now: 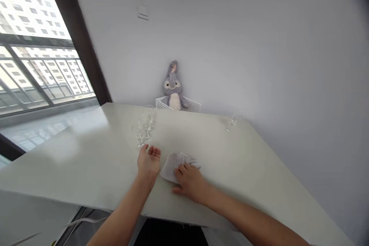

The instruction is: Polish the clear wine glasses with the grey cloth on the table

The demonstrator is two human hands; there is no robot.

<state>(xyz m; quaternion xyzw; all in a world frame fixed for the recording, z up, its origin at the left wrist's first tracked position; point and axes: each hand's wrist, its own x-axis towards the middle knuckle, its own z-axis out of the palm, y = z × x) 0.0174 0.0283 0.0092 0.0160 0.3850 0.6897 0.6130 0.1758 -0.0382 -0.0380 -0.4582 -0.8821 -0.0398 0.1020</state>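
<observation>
A folded light-grey cloth (170, 166) lies on the white table in front of me. On top of it rests my right hand (190, 182), palm down, with the fingers on the fabric and the thumb stretched out past its near edge. To its left, my left hand (149, 161) is held palm up above the table, loosely curled and holding nothing. Just beyond that hand stands a group of several clear stemmed glasses (145, 125); whether the fingertips touch the nearest one I cannot tell. One more clear glass (232, 120) is near the table's far right.
Behind the table's far edge, a grey plush toy (173, 88) sits in a white perforated basket (193, 105) against the wall. The white table (95, 161) has its front edge close to my body. A window with a railing (43, 77) is at left.
</observation>
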